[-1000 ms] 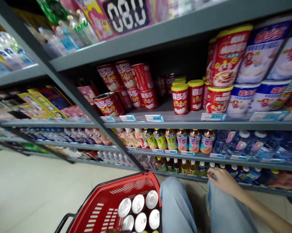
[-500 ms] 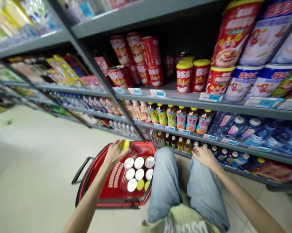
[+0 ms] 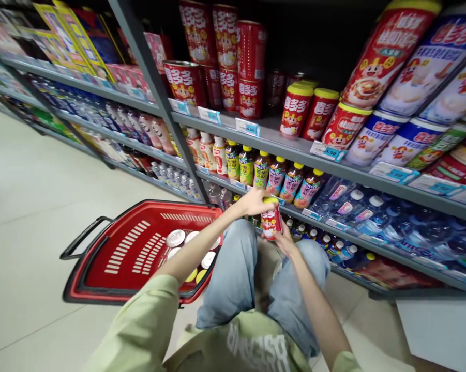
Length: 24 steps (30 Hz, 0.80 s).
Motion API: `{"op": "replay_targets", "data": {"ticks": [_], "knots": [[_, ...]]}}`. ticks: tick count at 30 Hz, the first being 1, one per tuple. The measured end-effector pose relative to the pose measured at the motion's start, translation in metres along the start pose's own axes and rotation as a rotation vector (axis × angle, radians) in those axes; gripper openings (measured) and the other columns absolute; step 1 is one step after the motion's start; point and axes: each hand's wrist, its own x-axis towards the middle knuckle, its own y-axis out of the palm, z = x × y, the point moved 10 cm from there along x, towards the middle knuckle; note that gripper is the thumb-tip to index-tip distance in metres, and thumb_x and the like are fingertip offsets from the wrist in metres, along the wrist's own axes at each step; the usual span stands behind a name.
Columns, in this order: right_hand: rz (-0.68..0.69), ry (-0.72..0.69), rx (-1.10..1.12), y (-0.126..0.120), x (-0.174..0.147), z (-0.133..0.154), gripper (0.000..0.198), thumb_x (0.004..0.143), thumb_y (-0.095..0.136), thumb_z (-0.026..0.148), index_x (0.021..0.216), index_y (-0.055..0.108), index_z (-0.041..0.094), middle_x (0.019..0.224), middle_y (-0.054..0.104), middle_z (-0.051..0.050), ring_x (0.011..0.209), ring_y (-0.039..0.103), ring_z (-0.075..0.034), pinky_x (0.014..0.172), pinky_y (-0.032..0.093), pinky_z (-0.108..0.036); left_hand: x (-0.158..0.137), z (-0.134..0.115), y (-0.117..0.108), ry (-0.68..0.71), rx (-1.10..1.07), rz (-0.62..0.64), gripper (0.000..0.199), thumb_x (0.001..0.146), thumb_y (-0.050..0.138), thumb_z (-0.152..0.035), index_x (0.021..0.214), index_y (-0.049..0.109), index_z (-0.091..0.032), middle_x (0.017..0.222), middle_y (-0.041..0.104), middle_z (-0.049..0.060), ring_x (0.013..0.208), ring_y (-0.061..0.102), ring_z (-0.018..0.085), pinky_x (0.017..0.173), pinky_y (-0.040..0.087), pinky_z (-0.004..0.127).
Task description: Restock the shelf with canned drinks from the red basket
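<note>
While gripping red cylindrical yellow-lidded can [image 3: 269,226] near frame centre, left hand [image 3: 256,200] at top and right hand [image 3: 284,240] near bottom, judged unfinished: not yet set down. Already in red plastic basket [image 3: 96,273], lower left: round silver-topped cans [image 3: 176,237], two yellow-topped cans [image 3: 201,276]. On grey metal shelf [image 3: 283,146], upper right: similar red cans [image 3: 296,111].

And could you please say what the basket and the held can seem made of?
The basket: likely plastic, smooth, judging by its moulded slots. The held can: perhaps metal, smoothly printed, given its straight round wall, though the print leaves this open.
</note>
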Motion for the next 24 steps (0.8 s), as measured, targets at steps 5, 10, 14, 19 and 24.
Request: {"op": "replay_targets", "data": {"ticks": [5, 10, 14, 19, 24], "knots": [[-0.119, 0.039, 0.184, -0.018, 0.0, -0.017, 0.057, 0.076, 0.078, 0.066, 0.104, 0.066, 0.017, 0.085, 0.072, -0.008, 0.055, 0.06, -0.016, 0.04, 0.031, -0.022, 0.002, 0.046, 0.048, -0.122, -0.355, 0.032, 0.057, 0.089, 0.056, -0.07, 0.069, 0.064, -0.017, 0.07, 0.064, 0.003, 0.065, 0.052, 0.016, 0.063, 0.039, 0.027], [-0.069, 0.113, 0.268, -0.014, -0.001, -0.016, 0.071, 0.077, 0.066, 0.083, 0.096, 0.072, 0.015, 0.083, 0.071, -0.008, 0.053, 0.058, -0.015, 0.042, 0.032, -0.024, -0.018, 0.104, 0.104, -0.39, -0.781, 0.049, 0.076, 0.08, 0.045, -0.092, 0.069, 0.058, -0.017, 0.053, 0.043, -0.003, 0.048, 0.032, 0.01, 0.048, 0.024, 0.026], [-0.061, 0.136, 0.296, -0.008, 0.005, -0.021, 0.071, 0.073, 0.07, 0.083, 0.097, 0.072, 0.016, 0.084, 0.072, -0.007, 0.054, 0.058, -0.016, 0.044, 0.032, -0.024, -0.022, 0.119, 0.122, -0.426, -0.934, 0.019, 0.083, 0.078, 0.047, -0.093, 0.084, 0.068, -0.014, 0.063, 0.06, 0.003, 0.055, 0.051, 0.015, 0.053, 0.038, 0.027], [-0.075, 0.119, 0.281, -0.005, 0.013, -0.029, 0.065, 0.08, 0.066, 0.077, 0.101, 0.069, 0.016, 0.086, 0.072, -0.01, 0.057, 0.059, -0.018, 0.045, 0.033, -0.026, -0.02, 0.117, 0.115, -0.435, -1.07, -0.021, 0.085, 0.078, 0.051, -0.091, 0.099, 0.073, -0.012, 0.082, 0.074, 0.011, 0.076, 0.068, 0.024, 0.068, 0.049, 0.033], [-0.108, 0.148, 0.297, -0.005, 0.015, -0.037, 0.062, 0.083, 0.066, 0.073, 0.107, 0.067, 0.016, 0.088, 0.074, -0.011, 0.064, 0.065, -0.022, 0.046, 0.038, -0.027, -0.025, 0.115, 0.108, -0.438, -1.02, 0.016, 0.087, 0.074, 0.055, -0.092, 0.101, 0.072, -0.011, 0.086, 0.074, 0.011, 0.083, 0.068, 0.025, 0.071, 0.049, 0.033]]}}
